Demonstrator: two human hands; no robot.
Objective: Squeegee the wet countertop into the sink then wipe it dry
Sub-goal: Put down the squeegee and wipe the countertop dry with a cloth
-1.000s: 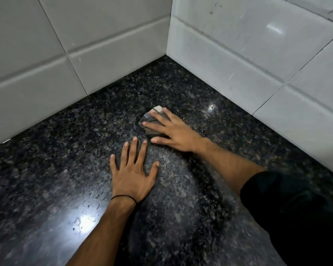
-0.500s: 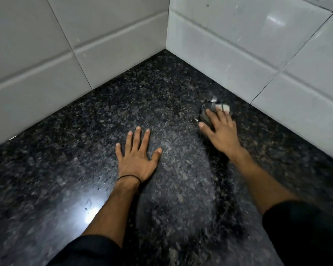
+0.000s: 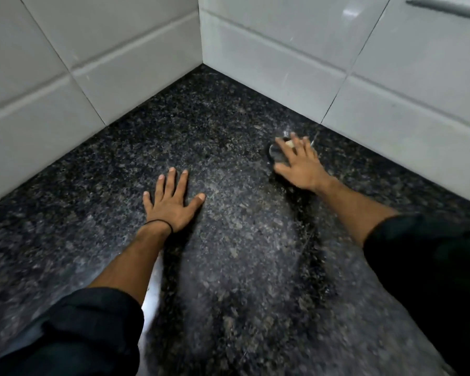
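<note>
The dark speckled granite countertop (image 3: 228, 126) fills the view and runs into a corner of white tiled walls. My right hand (image 3: 300, 165) lies flat with its fingers pressing a small grey cloth (image 3: 277, 154) against the counter, close to the right wall. Most of the cloth is hidden under the fingers. My left hand (image 3: 171, 203) rests palm-down with fingers spread on the counter near the middle, holding nothing. A black band circles its wrist. No sink or squeegee is in view.
White tiled walls stand at the left (image 3: 79, 63) and the right (image 3: 364, 66), meeting at the corner behind the hands. A metal bar (image 3: 445, 8) is fixed high on the right wall. A pale wiped streak lies between my arms.
My right hand has carried the cloth from the counter's middle, in front of my left hand, over to the right wall. My left hand has stayed flat in place.
</note>
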